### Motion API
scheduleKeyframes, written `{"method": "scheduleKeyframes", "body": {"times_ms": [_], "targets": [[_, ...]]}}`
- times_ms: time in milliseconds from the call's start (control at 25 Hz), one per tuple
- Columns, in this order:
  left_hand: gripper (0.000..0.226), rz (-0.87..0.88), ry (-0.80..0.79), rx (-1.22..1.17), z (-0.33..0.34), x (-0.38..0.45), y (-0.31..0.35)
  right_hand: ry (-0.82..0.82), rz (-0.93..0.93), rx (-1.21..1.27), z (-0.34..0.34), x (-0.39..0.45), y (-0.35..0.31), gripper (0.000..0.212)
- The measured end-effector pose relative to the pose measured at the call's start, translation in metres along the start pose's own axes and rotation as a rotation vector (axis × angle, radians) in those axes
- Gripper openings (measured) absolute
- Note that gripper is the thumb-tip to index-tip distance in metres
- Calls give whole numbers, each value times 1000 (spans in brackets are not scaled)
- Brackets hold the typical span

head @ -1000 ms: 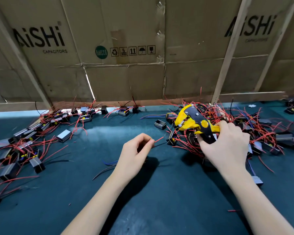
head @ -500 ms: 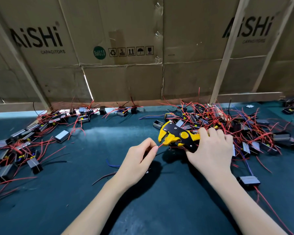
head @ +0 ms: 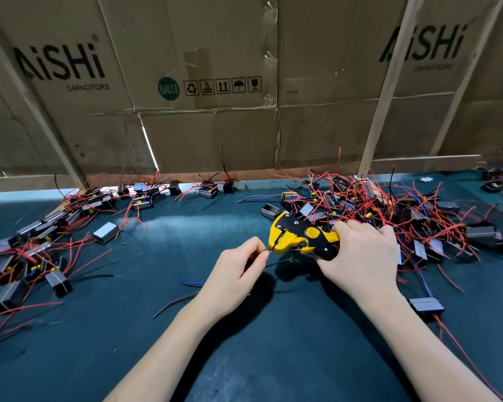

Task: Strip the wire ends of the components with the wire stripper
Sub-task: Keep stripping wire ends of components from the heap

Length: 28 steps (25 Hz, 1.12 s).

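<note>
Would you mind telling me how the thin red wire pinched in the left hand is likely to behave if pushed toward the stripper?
The thin red wire probably bends easily: the loose red wires in the pile curve freely. The left hand pinches it near its tip, which likely keeps that short end straight enough to enter the yellow and black wire stripper.

left hand (head: 234,278) bare, no glove | right hand (head: 357,262) bare | forearms unsleeved

Wire stripper (head: 302,237) handles hidden (fully) inside the right hand (head: 360,259).

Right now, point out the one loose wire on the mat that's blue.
The short curved blue wire, just left of the left hand's wrist; the other loose strands near it look dark.
</note>
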<state>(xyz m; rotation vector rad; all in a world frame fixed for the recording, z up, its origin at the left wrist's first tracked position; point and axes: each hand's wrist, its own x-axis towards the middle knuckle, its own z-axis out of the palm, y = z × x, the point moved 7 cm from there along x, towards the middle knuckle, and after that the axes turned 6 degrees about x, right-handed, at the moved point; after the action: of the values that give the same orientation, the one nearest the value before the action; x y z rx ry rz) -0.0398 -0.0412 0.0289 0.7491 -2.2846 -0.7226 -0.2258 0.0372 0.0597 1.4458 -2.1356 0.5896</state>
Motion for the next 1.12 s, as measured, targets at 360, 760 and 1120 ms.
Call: {"method": "scheduleKeyframes", "body": {"times_ms": [360,760,1120], "targets": [[22,-2,-16,-16,0,0,3,-160,39,4,10,1,3,49],[36,-105,23,-181,-10,4,-6,10,105,24,8,2,21,53],[33,-183,84,-495,-12,6,-14,-16,121,34,15,-1,19,51]]}}
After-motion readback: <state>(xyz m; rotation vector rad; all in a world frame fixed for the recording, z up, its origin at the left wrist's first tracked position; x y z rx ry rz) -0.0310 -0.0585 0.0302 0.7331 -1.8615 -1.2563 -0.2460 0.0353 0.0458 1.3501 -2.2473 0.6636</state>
